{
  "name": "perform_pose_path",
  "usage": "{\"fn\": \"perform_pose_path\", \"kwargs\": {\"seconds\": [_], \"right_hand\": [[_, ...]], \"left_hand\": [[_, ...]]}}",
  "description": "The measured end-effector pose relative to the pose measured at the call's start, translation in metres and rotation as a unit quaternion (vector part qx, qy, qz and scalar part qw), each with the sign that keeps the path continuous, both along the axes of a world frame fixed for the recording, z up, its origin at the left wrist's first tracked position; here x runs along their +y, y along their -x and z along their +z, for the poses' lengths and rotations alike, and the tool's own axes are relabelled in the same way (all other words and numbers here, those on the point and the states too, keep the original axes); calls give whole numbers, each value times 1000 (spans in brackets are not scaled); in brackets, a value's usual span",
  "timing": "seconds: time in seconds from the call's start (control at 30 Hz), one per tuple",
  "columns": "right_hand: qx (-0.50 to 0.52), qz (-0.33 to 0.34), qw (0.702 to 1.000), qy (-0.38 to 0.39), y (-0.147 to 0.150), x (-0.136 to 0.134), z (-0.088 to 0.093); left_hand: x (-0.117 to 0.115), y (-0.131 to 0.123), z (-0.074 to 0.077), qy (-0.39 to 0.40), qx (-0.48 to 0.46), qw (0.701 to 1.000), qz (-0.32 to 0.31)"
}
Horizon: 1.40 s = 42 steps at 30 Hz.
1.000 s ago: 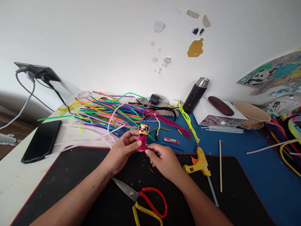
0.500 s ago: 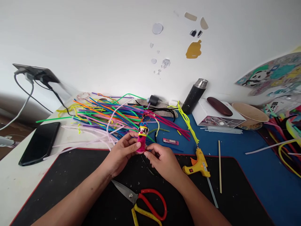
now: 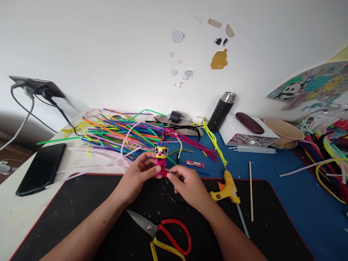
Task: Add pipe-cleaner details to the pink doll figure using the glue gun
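Observation:
A small pink pipe-cleaner figure (image 3: 161,159) with a yellow face and blue top stands upright between my hands, above the black mat (image 3: 81,214). My left hand (image 3: 140,174) wraps its fingers around the figure's body from the left. My right hand (image 3: 186,184) pinches at the figure's base, where a small red bit shows between fingertips. A thin black strand trails down from there onto the mat.
A heap of coloured pipe cleaners (image 3: 122,136) lies behind the hands. Red-handled scissors (image 3: 165,233) lie near me on the mat. A yellow glue gun (image 3: 227,188), wooden stick (image 3: 251,190), black flask (image 3: 221,111), phone (image 3: 40,168) and bowl (image 3: 282,132) surround the area.
The view has shifted slightly, so everything sits a little further left. Both hands stay on the pink figure, with the right fingers now pinching closer to its base.

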State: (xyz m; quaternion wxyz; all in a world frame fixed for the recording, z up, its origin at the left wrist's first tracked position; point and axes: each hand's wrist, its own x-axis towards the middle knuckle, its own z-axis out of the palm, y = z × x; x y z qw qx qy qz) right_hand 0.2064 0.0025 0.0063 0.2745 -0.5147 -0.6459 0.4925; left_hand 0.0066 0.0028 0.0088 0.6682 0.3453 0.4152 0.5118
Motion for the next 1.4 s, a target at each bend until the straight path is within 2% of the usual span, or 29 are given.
{"fn": "perform_pose_path", "kwargs": {"seconds": [0.2,0.37,0.47,0.7,1.4], "right_hand": [[124,-63,990,39,-13,12,2],[216,-158,963,46,-23,23,9],[247,-187,950,46,-25,25,10],[243,-166,955,49,-25,23,12],[138,-114,984,-1,-28,19,12]], "left_hand": [[0,2,-2,-29,41,998,-22],[-3,2,-2,-27,122,987,-103],[-5,1,-4,-25,158,978,-137],[-7,-2,-7,-25,179,970,-163],[-7,2,-6,-38,188,970,-149]]}}
